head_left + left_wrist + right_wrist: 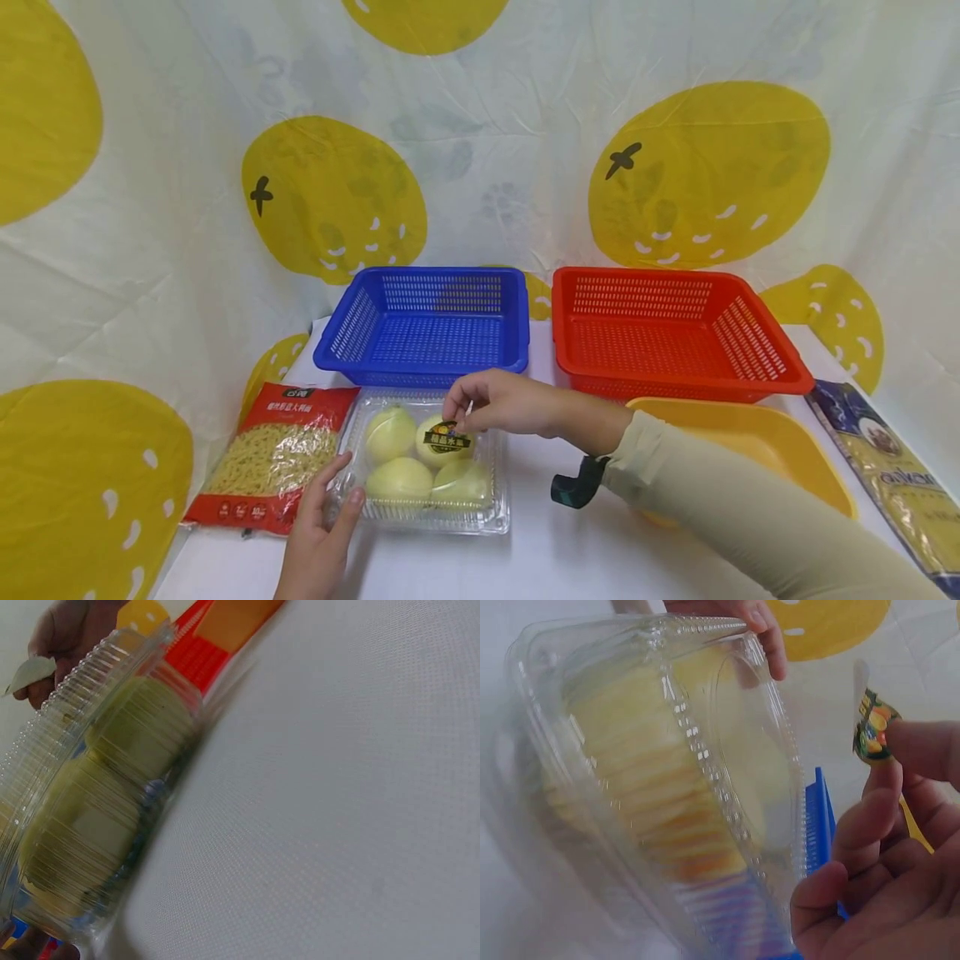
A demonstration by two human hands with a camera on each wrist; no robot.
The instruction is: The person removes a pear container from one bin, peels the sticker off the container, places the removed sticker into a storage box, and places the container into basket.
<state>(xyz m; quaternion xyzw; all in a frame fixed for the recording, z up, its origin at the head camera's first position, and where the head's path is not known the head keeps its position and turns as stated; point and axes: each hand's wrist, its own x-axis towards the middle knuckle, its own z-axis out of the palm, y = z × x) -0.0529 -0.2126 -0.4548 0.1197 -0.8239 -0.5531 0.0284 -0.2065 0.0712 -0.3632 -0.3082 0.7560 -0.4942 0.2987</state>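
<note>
A clear plastic clamshell box [491, 521] holds several pale yellow-green fruits [400, 481] on the white table. Between thumb and index finger my right hand [517, 406] pinches a dark sticker label [447, 437] with gold lettering, above the lid. The right wrist view shows the label [874, 729] away from the lid, its fruit print facing the camera. Its pale back [31, 673] appears in the left wrist view. My left hand [322, 521] rests against the box's near left corner, thumb and fingers extended and spread.
Behind the box stand a blue basket [423, 379] and a red basket [675, 385]. A yellow tray [817, 475] lies partly under my right forearm. To the left is a red bag of pasta [273, 458]; at the far right, a blue and gold package [885, 475].
</note>
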